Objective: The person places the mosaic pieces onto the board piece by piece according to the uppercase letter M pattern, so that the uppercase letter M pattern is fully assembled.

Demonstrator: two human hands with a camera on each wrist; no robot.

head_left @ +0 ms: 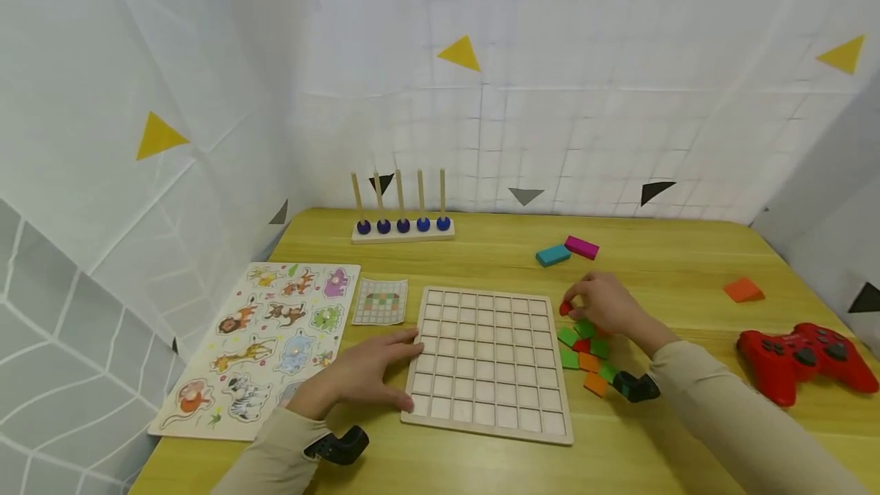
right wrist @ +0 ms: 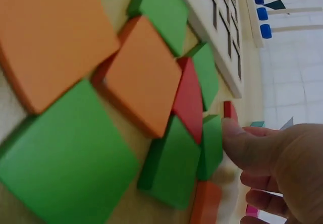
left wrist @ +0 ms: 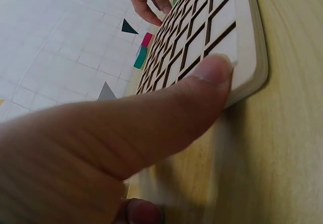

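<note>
A wooden grid board (head_left: 490, 361) with square cells lies in the middle of the table. My left hand (head_left: 367, 373) rests at its left side, thumb tip on the near-left corner and fingertips on the left rim, fingers spread. Past the board's right edge, my right hand (head_left: 608, 304) pinches a red tile (right wrist: 229, 110) between thumb and forefinger. Just below that hand lies a loose group of square tiles: several green tiles (right wrist: 70, 158), several orange tiles (right wrist: 144, 77) and another red tile (right wrist: 189, 100).
A pattern card (head_left: 381, 302) lies by the board's far-left corner, beside an animal puzzle board (head_left: 271, 338). Behind stands a peg rack (head_left: 404, 231) with blue beads. Teal block (head_left: 553, 255) and magenta block (head_left: 581, 247) lie at the back; a red game controller (head_left: 800, 357) and orange piece (head_left: 744, 289) at right.
</note>
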